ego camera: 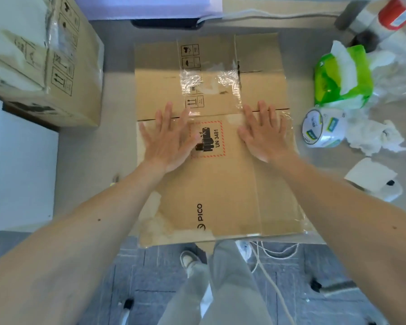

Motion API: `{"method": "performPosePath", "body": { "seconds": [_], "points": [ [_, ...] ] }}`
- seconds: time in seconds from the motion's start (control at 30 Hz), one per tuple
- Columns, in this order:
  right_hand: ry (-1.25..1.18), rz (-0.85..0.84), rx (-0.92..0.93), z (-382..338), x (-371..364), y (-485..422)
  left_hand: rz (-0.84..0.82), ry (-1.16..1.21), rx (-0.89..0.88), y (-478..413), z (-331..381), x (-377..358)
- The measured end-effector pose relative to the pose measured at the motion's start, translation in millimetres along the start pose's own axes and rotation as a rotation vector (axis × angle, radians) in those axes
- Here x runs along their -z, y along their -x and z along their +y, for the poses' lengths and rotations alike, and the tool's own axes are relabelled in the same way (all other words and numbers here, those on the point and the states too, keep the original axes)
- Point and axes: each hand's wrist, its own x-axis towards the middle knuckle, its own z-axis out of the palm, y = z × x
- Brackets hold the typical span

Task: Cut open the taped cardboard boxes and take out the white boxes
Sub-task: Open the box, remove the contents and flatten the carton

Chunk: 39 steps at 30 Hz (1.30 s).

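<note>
On the grey table (120,160) at frame centre, your left hand (168,139) and right hand (264,134) press flat, each grip released, on the flattened brown cardboard box (220,188), seemingly emptied; next, reach upper left for the taped brown cardboard box (80,73), which needs cutting open.

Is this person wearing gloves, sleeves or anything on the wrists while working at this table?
No. The left hand and right hand are bare: no gloves, rings or bandages show. The left forearm and right forearm are uncovered too, with no sleeve, watch or wristband in view down to the edges of the picture.
</note>
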Motion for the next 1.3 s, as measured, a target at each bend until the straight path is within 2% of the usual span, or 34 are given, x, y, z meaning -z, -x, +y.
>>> {"method": "performPosePath", "body": {
  "seconds": [0.07,0.17,0.3,0.53,0.9,1.07,1.2,1.3],
  "points": [
    [-0.007,0.002,-0.021,6.9,-19.0,41.9,-0.006,0.064,-0.003,41.0,-0.2,-13.0],
    [0.012,-0.010,-0.036,10.8,-45.6,103.2,-0.078,-0.038,0.004,95.8,-6.3,-38.0],
    [0.026,-0.031,-0.088,11.2,-65.0,148.2,-0.102,-0.106,0.028,122.6,-4.8,-51.3],
    [0.123,0.132,-0.136,6.0,-85.9,154.0,-0.049,-0.251,0.045,125.1,-1.2,-64.2],
    [0.138,0.122,-0.142,6.4,-84.8,149.6,-0.087,-0.257,0.057,124.2,1.8,-59.1],
    [0.088,0.042,-0.166,-0.2,-66.1,147.2,-0.186,-0.194,0.062,119.0,2.7,-35.9],
    [-0.111,0.092,-0.182,-11.2,-23.6,121.8,-0.078,0.062,0.222,93.9,-8.4,2.4],
    [-0.232,0.114,-0.260,-7.3,7.9,88.2,-0.021,0.157,0.361,59.3,-21.2,23.7]
  ]
}}
